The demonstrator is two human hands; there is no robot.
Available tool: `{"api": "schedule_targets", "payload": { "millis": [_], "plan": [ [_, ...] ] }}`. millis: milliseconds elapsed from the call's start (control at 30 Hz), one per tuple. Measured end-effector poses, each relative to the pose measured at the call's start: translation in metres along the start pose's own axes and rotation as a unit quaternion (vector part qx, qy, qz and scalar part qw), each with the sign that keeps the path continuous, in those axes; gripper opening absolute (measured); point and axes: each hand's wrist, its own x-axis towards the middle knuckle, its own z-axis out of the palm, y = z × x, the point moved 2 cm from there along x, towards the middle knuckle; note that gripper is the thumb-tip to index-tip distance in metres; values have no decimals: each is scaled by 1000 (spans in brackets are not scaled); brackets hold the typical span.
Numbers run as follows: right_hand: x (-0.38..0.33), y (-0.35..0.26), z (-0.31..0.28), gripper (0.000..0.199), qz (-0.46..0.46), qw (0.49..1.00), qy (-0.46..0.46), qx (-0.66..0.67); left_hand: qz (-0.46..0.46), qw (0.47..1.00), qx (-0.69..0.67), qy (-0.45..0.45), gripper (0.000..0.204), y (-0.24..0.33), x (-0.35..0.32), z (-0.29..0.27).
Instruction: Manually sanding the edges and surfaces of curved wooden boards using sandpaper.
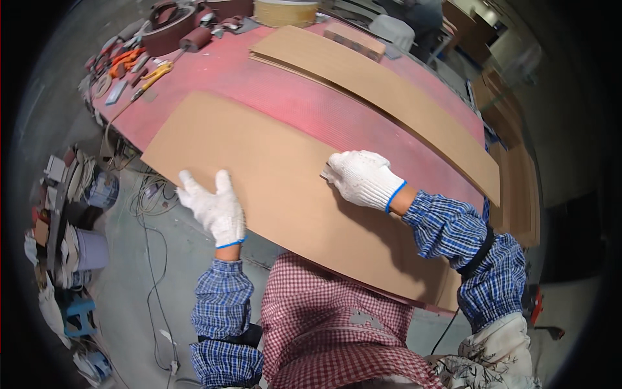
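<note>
A long brown board lies across the near side of the red-topped table, its near edge close to my apron. My left hand, in a white knitted glove, rests at the board's near left edge with thumb and fingers spread. Over the middle of the board, near its far edge, my right hand is closed in a matching glove. A small greyish edge shows at its fingertips, but the glove hides most of what it holds.
Beyond lies a stack of brown boards, with a wooden block behind it. A yellow-handled air blow gun, abrasive rolls and loose tools crowd the far left corner. Cables and buckets stand on the floor at left.
</note>
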Motion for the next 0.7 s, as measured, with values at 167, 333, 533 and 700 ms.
{"api": "schedule_targets", "payload": {
  "millis": [167, 333, 533, 700],
  "plan": [
    [77, -39, -5, 25, -26, 1000, 2, 0, -58, 997, -10, -41, 79, 13, 1, -13],
    [161, -79, -22, 19, -12, 997, -66, -31, -124, 987, -27, -100, 78, 32, 21, -27],
    [237, -131, -42, 23, -7, 994, -113, 2, -153, 974, -5, -164, 81, 50, 45, -66],
    [271, -138, -47, 28, -4, 995, -92, 31, -151, 970, 15, -192, 82, 59, 45, -70]
  ]
}}
